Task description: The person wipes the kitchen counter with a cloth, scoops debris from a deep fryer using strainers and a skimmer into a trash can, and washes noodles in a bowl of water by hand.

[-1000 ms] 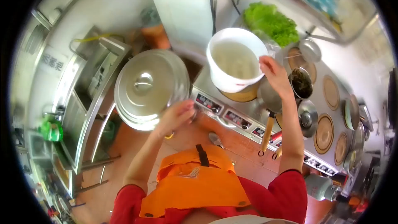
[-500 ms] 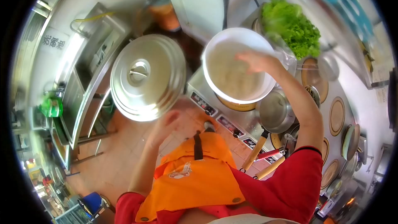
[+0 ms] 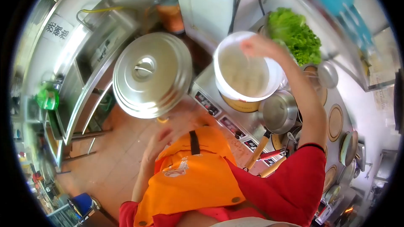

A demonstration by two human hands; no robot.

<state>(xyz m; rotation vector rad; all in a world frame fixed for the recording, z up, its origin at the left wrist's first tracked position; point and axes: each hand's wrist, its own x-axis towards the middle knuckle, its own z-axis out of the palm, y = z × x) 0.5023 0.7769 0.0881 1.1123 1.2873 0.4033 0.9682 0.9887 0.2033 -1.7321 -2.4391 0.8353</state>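
Note:
Above the rim of a white bucket [image 3: 275,82] is my right hand [image 3: 256,46], its fingers drawn together. Blur hides what, if anything, is between them. Pale, cloudy liquid [image 3: 246,73] fills the lower part of the bucket, with darker patches showing in it. The bucket stands on a round tan-topped burner [image 3: 240,104]. My left hand [image 3: 158,143] hangs low beside my orange apron [image 3: 198,172], slightly blurred, fingers loosely bent and nothing visible in them. Just beyond it is a large round metal lid [image 3: 164,75], which covers whatever is below.
Right of the bucket are a metal saucepan [image 3: 277,111] with a wooden handle and leafy green lettuce [image 3: 294,33]. More round burners [image 3: 335,117] line the counter. At left stands a steel sink [image 3: 86,69] with a green bottle [image 3: 48,97]. Tiled floor [image 3: 101,155] lies below.
My right hand has risen from inside the bucket to its upper rim, and its spread fingers have come together. My left hand has dropped away from the lid towards the apron.

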